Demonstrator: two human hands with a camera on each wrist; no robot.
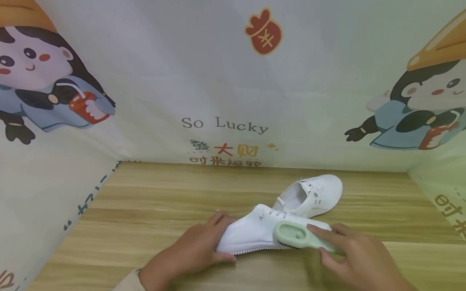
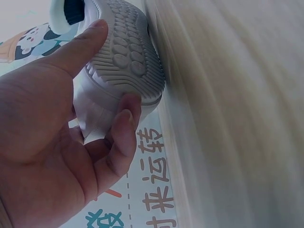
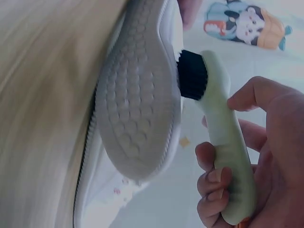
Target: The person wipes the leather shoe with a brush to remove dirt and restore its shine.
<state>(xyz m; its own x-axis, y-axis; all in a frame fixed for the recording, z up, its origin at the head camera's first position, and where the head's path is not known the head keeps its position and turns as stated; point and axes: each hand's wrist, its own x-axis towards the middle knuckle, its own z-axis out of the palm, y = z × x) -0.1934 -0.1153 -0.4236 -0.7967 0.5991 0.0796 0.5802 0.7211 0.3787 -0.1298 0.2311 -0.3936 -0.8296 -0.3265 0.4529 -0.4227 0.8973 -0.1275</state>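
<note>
A white shoe [image 1: 247,230] lies tipped on its side, its studded sole [image 3: 133,95] turned toward the person. My left hand [image 1: 196,242] grips it by the heel, thumb along the sole and fingers round the back, as the left wrist view [image 2: 71,128] shows from close by. In my right hand [image 1: 364,250] is a pale green brush [image 1: 298,235], its handle wrapped by the fingers in the right wrist view. The brush's black bristles [image 3: 192,75] meet the shoe's side just above the sole edge.
A second white shoe [image 1: 322,196] stands just behind the held one, toe pointing to the right. Both rest on a wood-grain tabletop [image 1: 164,190]. A printed cloth backdrop [image 1: 309,101] with cartoon figures and lettering encloses the back and sides.
</note>
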